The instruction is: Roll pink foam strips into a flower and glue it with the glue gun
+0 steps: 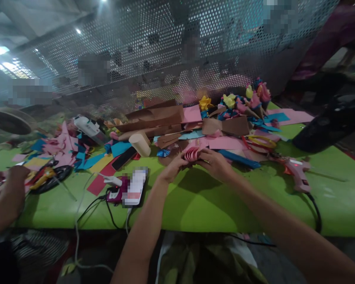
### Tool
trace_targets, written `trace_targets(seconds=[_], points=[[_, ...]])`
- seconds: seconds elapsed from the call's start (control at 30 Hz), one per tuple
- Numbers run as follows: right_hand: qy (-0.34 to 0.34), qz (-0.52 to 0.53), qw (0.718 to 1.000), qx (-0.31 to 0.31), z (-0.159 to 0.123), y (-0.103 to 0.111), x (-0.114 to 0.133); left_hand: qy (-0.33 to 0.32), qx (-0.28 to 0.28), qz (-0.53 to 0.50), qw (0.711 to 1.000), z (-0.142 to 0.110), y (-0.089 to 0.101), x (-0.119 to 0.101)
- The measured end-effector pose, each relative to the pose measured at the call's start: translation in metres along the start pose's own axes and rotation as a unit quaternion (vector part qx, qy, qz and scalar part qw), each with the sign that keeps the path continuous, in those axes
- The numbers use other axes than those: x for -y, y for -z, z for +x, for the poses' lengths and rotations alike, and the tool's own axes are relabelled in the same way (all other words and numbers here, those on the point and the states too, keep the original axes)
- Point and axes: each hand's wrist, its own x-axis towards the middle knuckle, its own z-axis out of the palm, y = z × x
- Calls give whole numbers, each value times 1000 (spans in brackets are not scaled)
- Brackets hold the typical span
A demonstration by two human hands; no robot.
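Bare forearms [144, 225], cut off by the lower edge, lie nearest the camera and reach forward over the green worktop [201, 213]. From my remote station I see the left grip [175, 167] and the right grip [215, 161] closed on opposite ends of a pleated pink paper [191, 154], held between them near the middle of the view. Both grips hide its ends and most of its underside, so I cannot tell its full length or whether it touches the worktop. Its pleats stand side by side, the row running left to right; each bowed ridge points upward. Whether that row is the long axis is unclear to me. Beyond lie pink sheets [225, 142], partly covered by other scraps. Left of the forearms, a phone [136, 187] shows a screen I cannot read. At right rests a pink glue gun [298, 173]. At the left edge I find a co-worker's hand [16, 179], its hold indistinct. Behind, a perforated panel [154, 71] veils blurred shapes; a dark object [325, 126] at far right is likewise unresolved.
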Motion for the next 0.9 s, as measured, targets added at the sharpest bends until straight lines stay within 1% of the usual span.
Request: trace_targets(seconds=[0.07,0.13,0.23,0.4,0.53,0.6,0.67,0.73,0.83,0.9], points=[[-2,-4,1000,-8,-1,0,0,-16,-4,40,999,0,0,-2],[-3,-7,1000,-20,-1,0,0,-32,5,63,997,-1,0,-3],[-10,-3,999,-39,-1,1,-1,-49,18,71,996,-1,1,-5],[-35,9,996,-81,0,5,-3,-54,13,90,994,1,4,-2],[-54,37,992,-107,2,7,-5,-69,55,114,989,1,3,-4],[-71,47,990,-114,2,8,-6,-77,61,144,985,1,1,-6],[-83,55,988,-118,2,8,-8,-94,42,179,978,1,0,-7],[-89,61,987,-118,2,7,-9,-125,16,216,968,3,-2,-6],[-86,65,988,-115,1,5,-9,-170,-11,282,944,5,-5,-2],[-82,63,989,-110,1,4,-9,-178,-24,320,930,5,-8,2]])
